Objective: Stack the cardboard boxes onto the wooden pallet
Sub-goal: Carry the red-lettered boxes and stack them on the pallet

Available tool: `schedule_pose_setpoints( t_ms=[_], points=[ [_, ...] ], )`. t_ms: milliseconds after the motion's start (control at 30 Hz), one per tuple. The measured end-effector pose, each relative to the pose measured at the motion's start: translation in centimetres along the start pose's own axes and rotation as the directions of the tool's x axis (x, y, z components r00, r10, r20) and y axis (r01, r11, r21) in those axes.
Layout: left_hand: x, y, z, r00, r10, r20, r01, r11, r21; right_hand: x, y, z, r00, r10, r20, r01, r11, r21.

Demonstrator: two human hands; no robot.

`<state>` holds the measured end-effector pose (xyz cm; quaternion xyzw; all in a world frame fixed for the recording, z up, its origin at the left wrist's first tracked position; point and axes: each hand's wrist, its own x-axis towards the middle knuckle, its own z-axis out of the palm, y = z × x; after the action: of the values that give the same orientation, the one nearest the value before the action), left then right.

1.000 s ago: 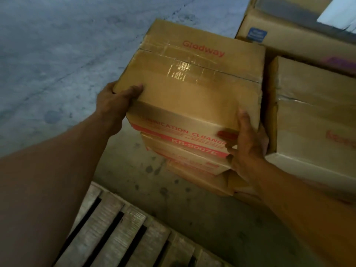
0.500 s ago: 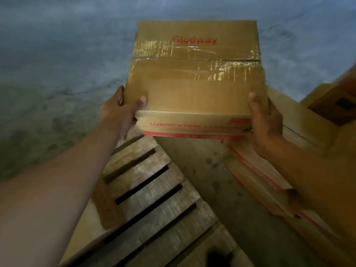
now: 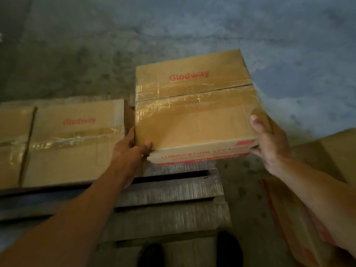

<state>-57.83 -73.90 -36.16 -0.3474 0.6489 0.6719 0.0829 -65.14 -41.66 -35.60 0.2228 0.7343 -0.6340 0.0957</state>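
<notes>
Over the wooden pallet (image 3: pixel 169 191), left hand (image 3: pixel 129 149) and right hand (image 3: pixel 269 139) are gripping a cardboard box (image 3: pixel 194 112), fingers curled round its near corners.

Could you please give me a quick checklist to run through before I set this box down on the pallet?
1. Grip: the left hand and right hand both grip the held box: ok.
2. Slats of the wooden pallet in front of the box are bare: ok.
3. Hand clear of the gap beside the neighbouring box: not ok, the left hand sits in it, so a pinch seems likely.
4. Held box square with its neighbour: cannot tell.
5. Box bottom touching the pallet: cannot tell.
</notes>
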Motion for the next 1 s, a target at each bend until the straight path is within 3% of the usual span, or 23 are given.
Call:
schedule_pose_setpoints(
  t_ms=[267, 467, 600, 700, 1000],
  points=[
    [2.7, -7.3, -1.4, 0.984, -0.086, -0.154, 0.085, 0.996, -0.012, 2.8, 7.1, 3.6, 0.989, 0.114, 0.094, -0.113, 0.994, -0.011],
    [5.8, -7.5, -2.3, 0.955, -0.051, -0.292, 0.098, 0.984, 0.148, 4.5, 10.3, 6.7, 0.986, 0.15, 0.074, -0.15, 0.989, -0.01],
    [6.0, -7.6, -1.6, 0.919, 0.03, -0.393, 0.133, 0.916, 0.38, 4.7, 11.5, 6.7, 0.986, 0.158, 0.06, -0.156, 0.987, -0.038],
    [5.5, -7.7, -1.4, 0.9, 0.117, -0.419, 0.132, 0.844, 0.519, 4.3, 11.9, 6.6, 0.983, 0.169, 0.071, -0.165, 0.985, -0.057],
    [4.8, -8.4, -1.7, 0.901, 0.178, -0.396, 0.142, 0.74, 0.657, 2.8, 13.4, 6.8, 0.986, 0.165, -0.028, -0.167, 0.978, -0.123]
  ],
)
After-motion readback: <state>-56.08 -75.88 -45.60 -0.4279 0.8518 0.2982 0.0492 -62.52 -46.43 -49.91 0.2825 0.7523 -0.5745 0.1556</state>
